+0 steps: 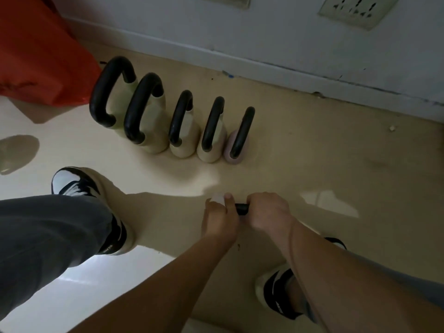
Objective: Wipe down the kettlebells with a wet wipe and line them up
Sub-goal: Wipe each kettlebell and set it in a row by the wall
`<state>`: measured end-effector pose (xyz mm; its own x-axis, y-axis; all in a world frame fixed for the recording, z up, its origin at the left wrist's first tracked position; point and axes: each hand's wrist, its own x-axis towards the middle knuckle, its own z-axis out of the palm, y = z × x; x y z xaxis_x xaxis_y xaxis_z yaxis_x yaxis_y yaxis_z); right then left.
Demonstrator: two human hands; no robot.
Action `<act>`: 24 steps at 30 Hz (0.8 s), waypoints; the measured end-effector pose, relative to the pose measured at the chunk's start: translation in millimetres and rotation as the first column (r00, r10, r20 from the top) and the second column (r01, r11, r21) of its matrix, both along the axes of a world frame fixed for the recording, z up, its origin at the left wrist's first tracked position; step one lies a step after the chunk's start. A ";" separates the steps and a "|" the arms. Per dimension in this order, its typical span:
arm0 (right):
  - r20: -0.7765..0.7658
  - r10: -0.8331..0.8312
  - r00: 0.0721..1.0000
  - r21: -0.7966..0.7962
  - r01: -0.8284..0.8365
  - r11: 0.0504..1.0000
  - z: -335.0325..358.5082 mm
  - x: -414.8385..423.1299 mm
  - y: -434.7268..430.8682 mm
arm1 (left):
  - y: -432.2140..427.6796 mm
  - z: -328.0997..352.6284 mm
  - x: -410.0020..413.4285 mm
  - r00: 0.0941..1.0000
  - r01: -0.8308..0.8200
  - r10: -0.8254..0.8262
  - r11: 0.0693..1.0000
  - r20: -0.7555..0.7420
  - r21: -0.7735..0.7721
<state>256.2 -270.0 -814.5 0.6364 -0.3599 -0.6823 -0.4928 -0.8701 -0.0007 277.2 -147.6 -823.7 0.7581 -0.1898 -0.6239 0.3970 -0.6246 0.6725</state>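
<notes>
Several kettlebells with black handles stand in a row on the floor near the wall, from the largest cream one (113,102) on the left to the small pink one (236,145) on the right. In front of the row, both my hands grip the black handle (241,209) of another kettlebell whose body is hidden beneath them. My left hand (221,219) curls round the handle's left part with a white wet wipe (217,197) under its fingers. My right hand (269,212) curls round the right part.
A red bag (36,56) lies at the back left. The white wall (264,32) with a socket plate (355,10) runs behind the row. My left shoe (79,186) and right shoe (276,292) stand on the beige floor (324,164).
</notes>
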 end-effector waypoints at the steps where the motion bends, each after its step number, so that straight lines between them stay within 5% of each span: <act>1: -0.003 -0.008 1.000 0.003 0.008 1.000 1.5 1.7 -0.9 | 0.4 -4.3 0.6 0.986 0.115 -0.123 0.991 0.115 0.073; 4: -0.027 -0.007 1.000 0.008 0.008 1.000 2.1 5.8 -5.9 | -1.3 0.5 -3.5 0.721 0.418 -0.503 0.864 0.478 0.279; 6: -0.027 -0.007 1.000 0.022 0.007 1.000 2.9 8.1 -9.2 | 0.6 -1.5 0.0 0.530 0.525 -0.564 0.805 0.633 0.278; 8: -0.031 -0.024 0.999 0.046 0.025 0.999 6.0 10.0 -8.5 | 9.7 -14.0 17.8 0.629 0.553 -0.515 0.823 0.582 0.131; 10: -0.041 -0.038 0.998 0.058 0.040 0.997 4.9 9.5 -4.9 | 18.1 -19.5 33.6 0.901 0.332 -0.265 0.931 0.342 -0.152; 12: -0.029 -0.062 0.998 0.039 0.063 0.997 4.2 8.6 -4.7 | 8.3 -19.0 35.1 0.990 0.108 -0.090 0.979 0.111 -0.173; 14: -0.025 -0.132 0.991 0.062 0.134 0.989 5.3 8.4 -11.1 | -13.7 -5.4 23.5 0.932 0.270 -0.263 0.963 0.249 0.005; 17: -0.062 -0.277 0.959 0.156 0.284 0.946 10.5 9.6 -18.7 | -26.0 17.1 13.3 0.651 0.569 -0.578 0.801 0.493 0.188; 19: -0.046 -0.268 0.962 0.181 0.272 0.945 10.1 10.0 -15.5 | -8.2 5.1 31.2 0.688 0.576 -0.548 0.811 0.476 0.100; 22: -0.077 -0.259 0.963 0.180 0.269 0.946 8.7 7.7 -4.7 | 16.7 -14.5 53.8 0.869 0.380 -0.341 0.924 0.359 -0.043; 24: -0.069 -0.254 0.965 0.164 0.262 0.951 6.8 8.3 -3.4 | 2.9 -6.6 42.7 0.842 0.441 -0.422 0.897 0.337 0.021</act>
<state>264.5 -273.4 -807.6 0.5037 -0.3834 -0.7741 -0.7033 -0.7024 -0.1097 319.9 -144.8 -830.3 0.7486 -0.5717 -0.3357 -0.1505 -0.6397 0.7538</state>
